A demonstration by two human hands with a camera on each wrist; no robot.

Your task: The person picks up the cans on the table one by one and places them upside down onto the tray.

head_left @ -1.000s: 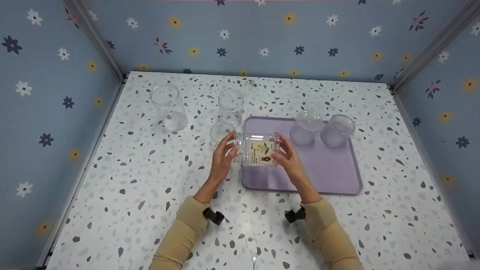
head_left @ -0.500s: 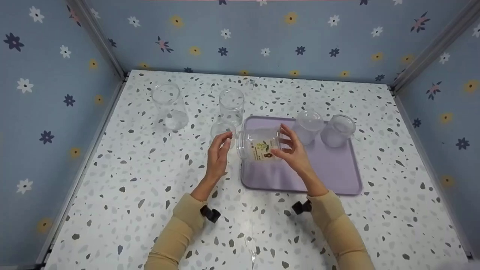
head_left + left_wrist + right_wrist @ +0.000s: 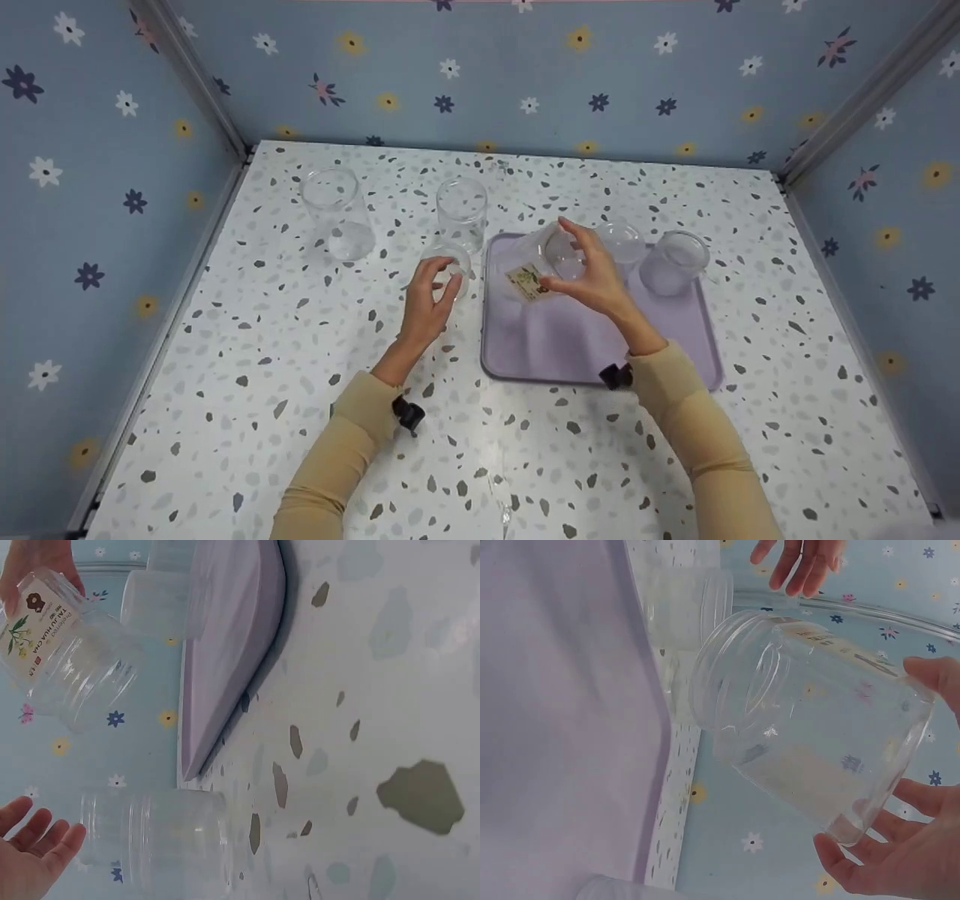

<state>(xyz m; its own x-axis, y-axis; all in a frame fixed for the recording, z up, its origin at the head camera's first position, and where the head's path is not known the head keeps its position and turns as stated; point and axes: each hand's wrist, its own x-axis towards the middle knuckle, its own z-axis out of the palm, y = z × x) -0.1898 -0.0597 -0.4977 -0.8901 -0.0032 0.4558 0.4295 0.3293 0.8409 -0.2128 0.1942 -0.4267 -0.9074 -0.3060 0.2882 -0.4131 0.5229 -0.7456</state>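
Note:
A clear jar with a cream label [image 3: 529,282] is tilted over the purple tray [image 3: 600,345]. My right hand [image 3: 600,281] grips it round its base end, thumb on one side and fingers on the other. In the right wrist view the lidless mouth of this jar [image 3: 817,720] points away from the right hand [image 3: 919,847]. My left hand [image 3: 426,304] hovers at a small clear jar [image 3: 448,251] left of the tray. The left wrist view shows the left hand [image 3: 37,851] with fingers relaxed, beside that jar [image 3: 172,840]; contact is unclear.
Two clear vessels, a left one [image 3: 621,240] and a right one [image 3: 673,262], stand on the tray's back right. Behind the small jar is another clear jar [image 3: 462,210]. A taller one [image 3: 337,217] stands at the back left. Flowered panels [image 3: 495,75] border the table.
My left hand has let go of the labelled jar and moved left, near the small jar. My right hand has raised and turned the labelled jar, its mouth end swinging towards the lower left.

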